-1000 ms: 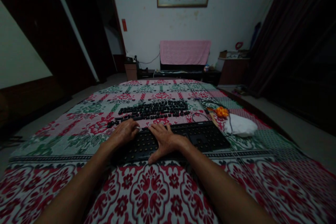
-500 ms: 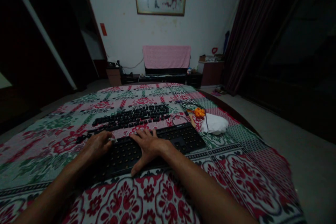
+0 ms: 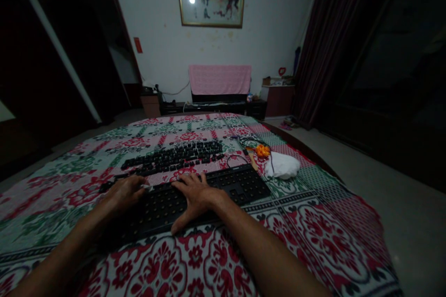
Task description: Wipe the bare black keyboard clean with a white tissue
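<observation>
Shifted slightly leftward, left hand (image 3: 126,190) pinches a white scrap (image 3: 148,188); right hand (image 3: 197,194) spans the keyboard (image 3: 165,208), fingers (image 3: 190,179) splayed.

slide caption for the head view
Right hand spread across a black keyboard, left hand at its far edge, keycaps beyond

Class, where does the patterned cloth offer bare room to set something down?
Bare cloth shows left of the loose keycaps, beyond them, and right of the right forearm, nearer than the white bundle. It is crowded beyond the keyboard, right of the keycaps: orange item, cables, bundle.
</observation>
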Demonstrator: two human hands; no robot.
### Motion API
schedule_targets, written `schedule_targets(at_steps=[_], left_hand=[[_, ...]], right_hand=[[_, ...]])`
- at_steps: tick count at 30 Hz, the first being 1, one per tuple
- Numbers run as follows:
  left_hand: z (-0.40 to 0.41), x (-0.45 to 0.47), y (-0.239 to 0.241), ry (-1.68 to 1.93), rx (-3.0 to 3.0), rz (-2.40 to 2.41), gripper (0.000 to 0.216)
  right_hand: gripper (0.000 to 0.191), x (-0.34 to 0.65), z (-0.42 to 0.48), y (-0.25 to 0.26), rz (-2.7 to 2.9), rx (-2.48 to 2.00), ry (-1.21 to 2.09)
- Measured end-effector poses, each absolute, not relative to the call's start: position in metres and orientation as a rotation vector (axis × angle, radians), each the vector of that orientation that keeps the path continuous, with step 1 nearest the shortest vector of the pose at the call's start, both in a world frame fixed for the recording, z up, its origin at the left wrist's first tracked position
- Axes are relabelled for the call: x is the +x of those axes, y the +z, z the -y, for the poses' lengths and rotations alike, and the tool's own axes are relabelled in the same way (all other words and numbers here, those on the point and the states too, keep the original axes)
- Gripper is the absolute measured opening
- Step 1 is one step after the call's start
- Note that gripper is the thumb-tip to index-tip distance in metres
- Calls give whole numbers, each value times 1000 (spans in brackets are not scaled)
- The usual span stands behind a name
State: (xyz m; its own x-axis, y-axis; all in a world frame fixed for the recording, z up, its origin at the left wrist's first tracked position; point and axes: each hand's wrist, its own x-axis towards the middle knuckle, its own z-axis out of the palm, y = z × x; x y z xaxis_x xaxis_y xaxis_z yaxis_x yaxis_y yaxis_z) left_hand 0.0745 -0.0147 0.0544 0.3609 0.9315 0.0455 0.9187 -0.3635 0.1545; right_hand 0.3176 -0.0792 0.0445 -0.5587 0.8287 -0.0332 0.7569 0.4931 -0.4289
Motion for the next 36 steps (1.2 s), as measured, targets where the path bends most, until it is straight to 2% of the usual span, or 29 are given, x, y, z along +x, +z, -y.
schedule_targets(at_steps=[19, 36], left_hand=[[7, 81, 52, -80, 2583, -1921, 34], [11, 80, 60, -160, 2517, -1957, 23]], right_hand=[[115, 318, 81, 44, 2563, -1365, 559], [116, 317, 80, 42, 2573, -1382, 567]])
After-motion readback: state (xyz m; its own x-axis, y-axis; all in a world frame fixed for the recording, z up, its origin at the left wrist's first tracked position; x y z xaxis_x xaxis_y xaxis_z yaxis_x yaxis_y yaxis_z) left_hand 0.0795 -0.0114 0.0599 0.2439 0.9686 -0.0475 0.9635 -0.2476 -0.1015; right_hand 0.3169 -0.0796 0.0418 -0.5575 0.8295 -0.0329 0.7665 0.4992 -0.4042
